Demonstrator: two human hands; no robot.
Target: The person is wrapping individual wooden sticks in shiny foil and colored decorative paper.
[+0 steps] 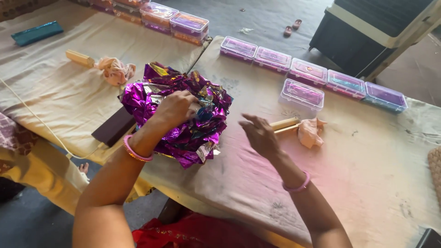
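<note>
A crumpled heap of shiny purple foil sheets (pixel 183 115) lies on the cloth-covered table (pixel 358 183) in front of me. My left hand (pixel 174 109) rests on top of the heap, its fingers closed on a bit of foil. My right hand (pixel 259 135) hovers to the right of the heap with fingers spread and nothing in it. Just beyond the right hand lies a wooden stick (pixel 285 124) with a peach cloth pad (pixel 310 132) at its end.
A row of clear lidded plastic boxes (pixel 301 94) with purple contents runs along the far table edge. A second stick with cloth pad (pixel 115 71), a dark block (pixel 112 127), a teal packet (pixel 36 32) and more boxes (pixel 188 24) sit on the left table.
</note>
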